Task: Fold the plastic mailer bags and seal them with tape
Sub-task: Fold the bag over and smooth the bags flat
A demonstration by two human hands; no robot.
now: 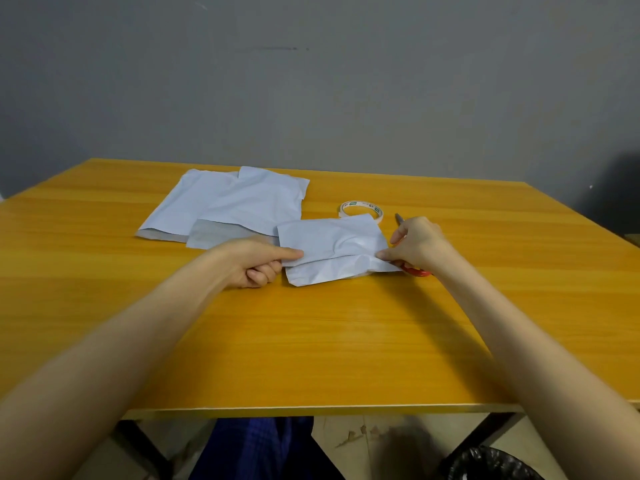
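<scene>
A white plastic mailer bag (332, 247) lies folded over on the orange wooden table (311, 341), its top flap doubled down. My left hand (258, 261) pinches its left edge at the fold with thumb and forefinger. My right hand (417, 245) pinches the right edge at the fold. Two more white mailer bags (235, 202) lie flat and overlapping behind it to the left. A roll of tape (360, 208) sits just behind the folded bag, partly hidden by it.
Scissors with red handles (417, 271) lie under my right hand, their tip (399, 218) pointing away. A grey wall stands behind the table. A black bin (491, 465) is on the floor at lower right.
</scene>
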